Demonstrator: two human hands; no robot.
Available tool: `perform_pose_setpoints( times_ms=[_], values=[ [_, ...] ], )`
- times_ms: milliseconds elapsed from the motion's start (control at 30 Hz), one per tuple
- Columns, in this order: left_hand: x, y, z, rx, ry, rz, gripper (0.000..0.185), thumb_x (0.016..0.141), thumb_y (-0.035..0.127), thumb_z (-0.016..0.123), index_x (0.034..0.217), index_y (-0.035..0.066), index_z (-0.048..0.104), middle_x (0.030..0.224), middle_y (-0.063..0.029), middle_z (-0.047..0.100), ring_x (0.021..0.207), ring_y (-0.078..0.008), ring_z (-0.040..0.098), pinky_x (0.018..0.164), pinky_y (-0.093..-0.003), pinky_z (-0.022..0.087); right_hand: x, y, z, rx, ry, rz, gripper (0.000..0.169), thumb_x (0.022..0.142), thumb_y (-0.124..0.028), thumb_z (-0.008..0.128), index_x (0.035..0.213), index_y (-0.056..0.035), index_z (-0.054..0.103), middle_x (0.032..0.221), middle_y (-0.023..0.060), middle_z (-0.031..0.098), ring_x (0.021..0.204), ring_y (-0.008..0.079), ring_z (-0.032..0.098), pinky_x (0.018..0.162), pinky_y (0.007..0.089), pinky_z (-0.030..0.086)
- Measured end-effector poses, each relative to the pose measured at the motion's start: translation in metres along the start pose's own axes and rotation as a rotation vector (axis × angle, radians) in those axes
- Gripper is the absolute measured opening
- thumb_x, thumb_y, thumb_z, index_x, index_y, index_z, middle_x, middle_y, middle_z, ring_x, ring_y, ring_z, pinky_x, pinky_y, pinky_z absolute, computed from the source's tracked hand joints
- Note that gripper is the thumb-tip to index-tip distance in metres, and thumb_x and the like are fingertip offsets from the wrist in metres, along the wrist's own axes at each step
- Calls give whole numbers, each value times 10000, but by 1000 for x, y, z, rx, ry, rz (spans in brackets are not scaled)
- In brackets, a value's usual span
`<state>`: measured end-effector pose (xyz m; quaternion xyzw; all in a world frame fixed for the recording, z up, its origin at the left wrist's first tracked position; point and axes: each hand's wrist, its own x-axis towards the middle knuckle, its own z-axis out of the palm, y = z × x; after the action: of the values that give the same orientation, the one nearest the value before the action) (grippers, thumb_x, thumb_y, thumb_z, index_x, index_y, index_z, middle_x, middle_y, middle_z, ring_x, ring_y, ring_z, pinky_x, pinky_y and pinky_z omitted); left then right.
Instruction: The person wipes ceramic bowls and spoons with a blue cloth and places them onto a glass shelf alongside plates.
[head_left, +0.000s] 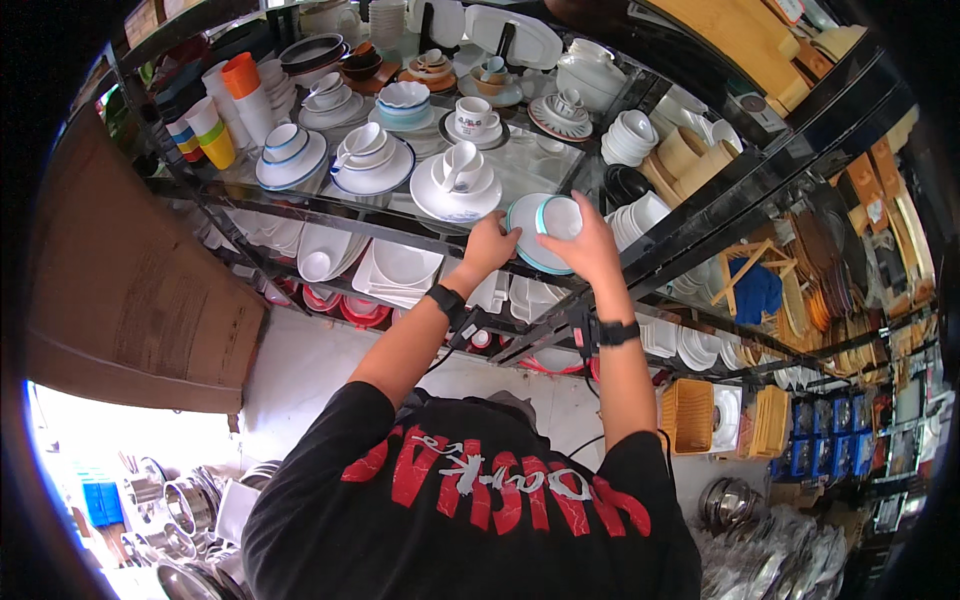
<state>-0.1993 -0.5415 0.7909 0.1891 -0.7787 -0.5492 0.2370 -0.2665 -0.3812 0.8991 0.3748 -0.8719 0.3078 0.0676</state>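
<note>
My right hand (589, 244) is closed around a white bowl with a turquoise rim (562, 217), which sits over the right part of a white plate with a turquoise edge (529, 247). The plate lies at the front edge of the glass shelf. At the plate's left side is my left hand (491, 244), its fingers bent and the fingertips at the rim; whether they grip it I cannot tell. Just left stands a set of white saucer, bowl and spoon (457, 184). Behind it, a white cup with a printed pattern (474, 114) rests on stacked saucers.
Blue-rimmed dish sets (285, 157) and stacked plastic cups (214, 139) stand further left on the shelf. White bowls (630, 136) are stacked at the right, near a black shelf frame (675, 225). More white dishes (401, 266) fill the lower shelf. A large cardboard box (142, 277) stands at left.
</note>
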Motion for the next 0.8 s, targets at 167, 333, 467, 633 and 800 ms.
perform_pose_setpoints(
  times_ms=[167, 333, 467, 633, 800],
  values=[
    [5, -14, -6, -45, 52, -22, 505, 839, 192, 662, 1219, -109, 522, 695, -148, 652, 573, -228, 665, 585, -341, 519, 35, 0, 22, -91, -74, 96, 978, 600, -463, 827, 1367, -11, 423, 1312, 238, 526, 1201, 382, 521, 985, 431, 441],
    [4, -15, -5, -90, 7, -16, 500, 827, 123, 621, 1256, -100, 496, 697, -147, 656, 593, -221, 670, 592, -322, 519, 43, 7, 32, -90, -129, 162, 1013, 590, -494, 818, 1392, -33, 406, 1323, 235, 523, 1217, 375, 516, 1003, 427, 431],
    [3, -12, -5, -131, -8, -42, 509, 828, 115, 626, 1268, -99, 484, 710, -150, 657, 605, -222, 682, 605, -328, 527, 45, 8, 41, -188, -145, 184, 1033, 573, -523, 814, 1393, -41, 410, 1295, 239, 539, 1190, 371, 535, 987, 421, 438],
    [6, -26, -2, -76, 11, 43, 509, 832, 122, 639, 1270, -88, 483, 739, -154, 662, 615, -228, 692, 610, -345, 534, 44, 15, 55, -277, -113, 139, 1027, 567, -539, 809, 1385, -54, 420, 1260, 253, 549, 1165, 385, 541, 969, 432, 442],
    [10, -28, -2, -126, 26, 4, 477, 833, 117, 642, 1243, -82, 504, 737, -157, 663, 624, -232, 695, 594, -340, 539, 45, 20, 62, -258, -103, 157, 1035, 567, -562, 802, 1406, -104, 404, 1285, 257, 523, 1167, 421, 528, 952, 448, 459]
  ],
)
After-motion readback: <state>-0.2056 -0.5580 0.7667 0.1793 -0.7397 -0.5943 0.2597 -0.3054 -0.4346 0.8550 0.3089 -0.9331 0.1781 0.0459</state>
